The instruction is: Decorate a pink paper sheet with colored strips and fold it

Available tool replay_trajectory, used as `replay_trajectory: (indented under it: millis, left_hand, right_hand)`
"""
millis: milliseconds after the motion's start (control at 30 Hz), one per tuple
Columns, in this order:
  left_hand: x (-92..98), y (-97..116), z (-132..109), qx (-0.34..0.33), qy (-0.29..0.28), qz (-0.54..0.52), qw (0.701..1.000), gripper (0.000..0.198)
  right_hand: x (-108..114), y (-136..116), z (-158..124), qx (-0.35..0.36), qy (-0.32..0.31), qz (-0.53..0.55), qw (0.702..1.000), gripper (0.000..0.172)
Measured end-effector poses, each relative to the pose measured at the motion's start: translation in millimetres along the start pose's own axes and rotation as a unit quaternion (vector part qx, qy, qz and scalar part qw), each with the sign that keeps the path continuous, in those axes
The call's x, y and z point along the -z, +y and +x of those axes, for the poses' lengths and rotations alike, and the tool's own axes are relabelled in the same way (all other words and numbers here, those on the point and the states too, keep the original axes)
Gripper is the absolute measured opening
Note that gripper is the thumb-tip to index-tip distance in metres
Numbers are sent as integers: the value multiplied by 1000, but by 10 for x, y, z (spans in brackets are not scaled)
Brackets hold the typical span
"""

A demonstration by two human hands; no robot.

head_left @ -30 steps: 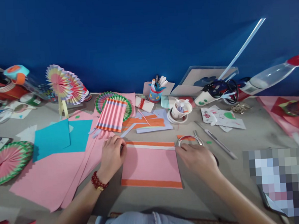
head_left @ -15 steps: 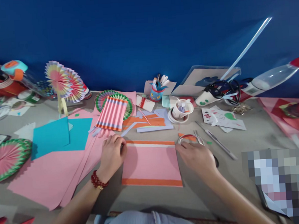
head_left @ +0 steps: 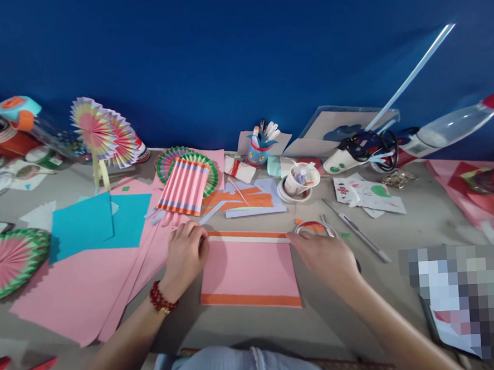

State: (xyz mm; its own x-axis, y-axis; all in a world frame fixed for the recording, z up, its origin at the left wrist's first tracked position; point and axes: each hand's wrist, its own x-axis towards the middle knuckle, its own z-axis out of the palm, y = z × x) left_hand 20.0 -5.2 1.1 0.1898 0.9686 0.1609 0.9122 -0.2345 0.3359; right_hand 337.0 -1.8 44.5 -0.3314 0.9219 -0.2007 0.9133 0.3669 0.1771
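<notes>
A pink paper sheet (head_left: 247, 268) with orange bands along its near and far edges lies flat on the grey table in front of me. A pale strip (head_left: 250, 240) runs along its far edge. My left hand (head_left: 186, 257) rests curled at the sheet's far left corner, fingertips pressed on the strip's left end. My right hand (head_left: 323, 257) sits at the far right corner, fingers closed on the strip's right end. A tape roll (head_left: 314, 229) lies just beyond my right hand.
Large pink sheets (head_left: 81, 290) and blue paper (head_left: 94, 225) lie to the left. Pleated paper fans (head_left: 186, 183) stand and lie at the back and far left. A paper cup (head_left: 300, 180), a pen pot (head_left: 258, 148) and a craft knife (head_left: 361, 235) sit behind and right.
Both hands stay at the ends of the pale strip, with the right hand edging slightly up towards the sheet's corner. The view has shifted a little.
</notes>
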Motion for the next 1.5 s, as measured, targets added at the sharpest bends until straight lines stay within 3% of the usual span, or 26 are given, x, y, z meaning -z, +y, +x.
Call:
replay_trajectory:
  millis: [400,867,1133,1500]
  left_hand:
    - [15,1,14,2,-4,-4,1000,8]
    - [-4,-29,19,0,-6,-6,1000,8]
    - [-8,-43,19,-1,-4,-7,1000,7]
    - [-5,-47,22,-6,-9,-8,1000,8]
  right_hand:
    - [171,5,112,-29,-94,-32,995,27]
    - [-29,93,25,-49,-24,1,999,35]
    - [68,113,90,-54,-69,73,994,28]
    - [-1,44,110,-48,-85,24,995,31]
